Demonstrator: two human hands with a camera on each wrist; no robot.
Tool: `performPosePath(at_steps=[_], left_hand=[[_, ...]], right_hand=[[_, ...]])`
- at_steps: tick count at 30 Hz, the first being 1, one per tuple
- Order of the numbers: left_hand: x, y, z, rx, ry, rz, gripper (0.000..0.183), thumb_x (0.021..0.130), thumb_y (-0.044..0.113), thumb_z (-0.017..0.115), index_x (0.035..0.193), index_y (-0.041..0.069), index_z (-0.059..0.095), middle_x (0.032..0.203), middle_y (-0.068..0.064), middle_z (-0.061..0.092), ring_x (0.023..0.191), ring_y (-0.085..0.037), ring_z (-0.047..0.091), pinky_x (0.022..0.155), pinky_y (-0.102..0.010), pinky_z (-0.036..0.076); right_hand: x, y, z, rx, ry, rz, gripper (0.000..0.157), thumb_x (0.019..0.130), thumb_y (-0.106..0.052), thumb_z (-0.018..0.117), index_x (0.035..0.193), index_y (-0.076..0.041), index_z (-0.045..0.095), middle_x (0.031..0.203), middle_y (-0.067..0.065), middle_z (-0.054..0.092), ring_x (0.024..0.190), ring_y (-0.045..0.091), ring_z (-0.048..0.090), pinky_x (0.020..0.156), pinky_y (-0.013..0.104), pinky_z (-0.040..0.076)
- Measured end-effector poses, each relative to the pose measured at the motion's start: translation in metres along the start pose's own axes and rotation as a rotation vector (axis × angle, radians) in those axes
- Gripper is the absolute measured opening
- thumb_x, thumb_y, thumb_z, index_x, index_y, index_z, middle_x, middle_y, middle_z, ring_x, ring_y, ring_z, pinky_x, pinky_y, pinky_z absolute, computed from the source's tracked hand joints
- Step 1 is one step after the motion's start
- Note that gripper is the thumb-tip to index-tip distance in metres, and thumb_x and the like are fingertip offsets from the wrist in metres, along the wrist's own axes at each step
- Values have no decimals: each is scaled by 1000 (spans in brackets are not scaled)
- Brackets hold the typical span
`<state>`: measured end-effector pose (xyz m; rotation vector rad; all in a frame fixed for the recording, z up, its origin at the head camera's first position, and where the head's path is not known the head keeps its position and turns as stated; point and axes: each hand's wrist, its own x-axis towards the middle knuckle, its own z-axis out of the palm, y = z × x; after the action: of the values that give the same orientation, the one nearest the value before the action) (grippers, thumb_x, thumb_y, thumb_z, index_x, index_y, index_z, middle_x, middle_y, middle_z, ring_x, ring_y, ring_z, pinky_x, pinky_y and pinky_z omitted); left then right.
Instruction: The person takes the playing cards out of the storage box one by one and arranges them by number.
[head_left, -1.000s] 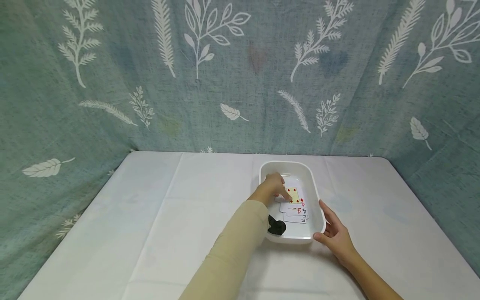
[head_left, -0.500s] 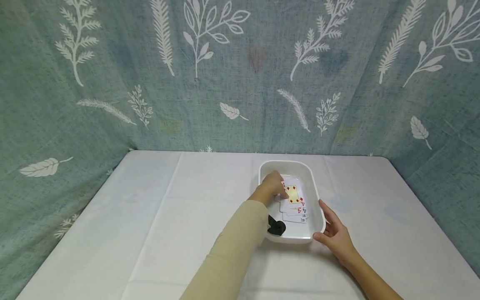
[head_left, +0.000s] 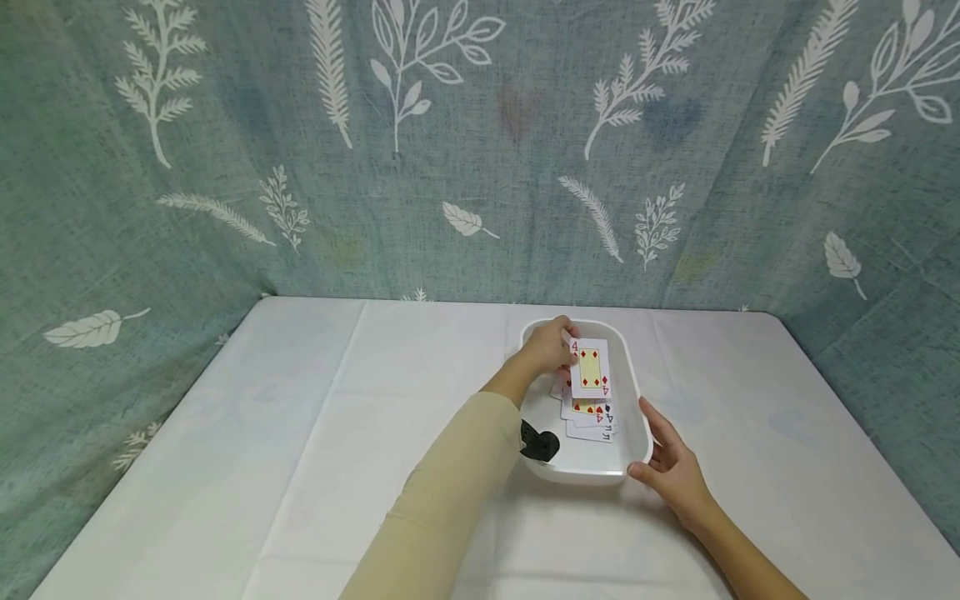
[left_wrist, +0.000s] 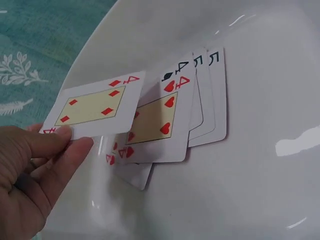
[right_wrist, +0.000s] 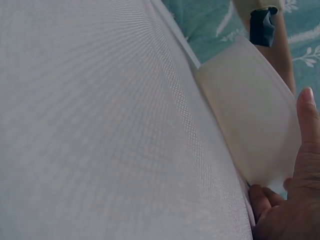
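Observation:
A playing card, the four of diamonds [head_left: 590, 368], is pinched between the thumb and fingers of my left hand [head_left: 546, 346]. In the left wrist view the card [left_wrist: 92, 105] is tilted above the other cards. Below it, a four of hearts [left_wrist: 167, 145] overlaps a four of spades, fives and a partly hidden red card inside the white tray [head_left: 585, 477]. My right hand [head_left: 675, 479] holds the tray's near right corner, thumb on the near side and fingers along the right side. The right wrist view shows the tray's outer wall [right_wrist: 250, 110] beside the thumb.
A white cloth [head_left: 360, 467] covers the table beneath the tray. Behind the table hangs a green leaf-patterned curtain [head_left: 480, 167]. A black device [head_left: 540, 442] at my left wrist hangs over the tray's near left part.
My left hand has lifted the four of diamonds off the other cards and moved slightly away from me, uncovering the four of hearts. My right hand stays at the tray's corner.

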<state>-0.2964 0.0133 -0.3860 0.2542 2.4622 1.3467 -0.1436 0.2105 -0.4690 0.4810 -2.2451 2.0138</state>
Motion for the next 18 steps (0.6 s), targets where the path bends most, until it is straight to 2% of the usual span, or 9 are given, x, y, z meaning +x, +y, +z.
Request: performPosePath(at_steps=[3,8,10,14,18], left_hand=[[-3,2,-9,-56,-73,61,36,85,-4,65,118,6,53,78,-4,47,62,-16,54,67,-35,57],[-5,7,-23,-159,-163,122,39,87,-4,63,123,3,52,82,-6,46,68,-17,57,65,-32,57],[-8,9,-28,-178,-172,135,38,87,-4,63,123,4,51,85,-7,46,70,-18,58,68,-34,57],[-14,10,-40,-206,-184,158,39,88,-5,61,124,2,50,86,-7,48,69,-18,59,79,-46,54],[-18,4,-56,-213,-155,157,40,88,-5,62,125,2,50,86,-7,51,69,-19,60,76,-42,56]], right_hand=[[0,1,0,5,2,-4,86,77,10,69,149,-3,25,150,25,27,103,9,61,78,20,53],[0,0,1,1,-5,8,86,77,8,71,149,-2,24,150,29,24,103,7,61,78,20,53],[0,-1,1,1,-3,14,86,77,7,71,149,-4,24,148,35,20,103,7,61,77,20,53],[-1,-1,0,8,4,10,86,77,7,71,149,-5,25,148,34,21,102,7,61,77,20,53],[-1,-1,1,6,4,8,87,77,9,71,149,-5,25,148,35,19,103,6,61,77,20,53]])
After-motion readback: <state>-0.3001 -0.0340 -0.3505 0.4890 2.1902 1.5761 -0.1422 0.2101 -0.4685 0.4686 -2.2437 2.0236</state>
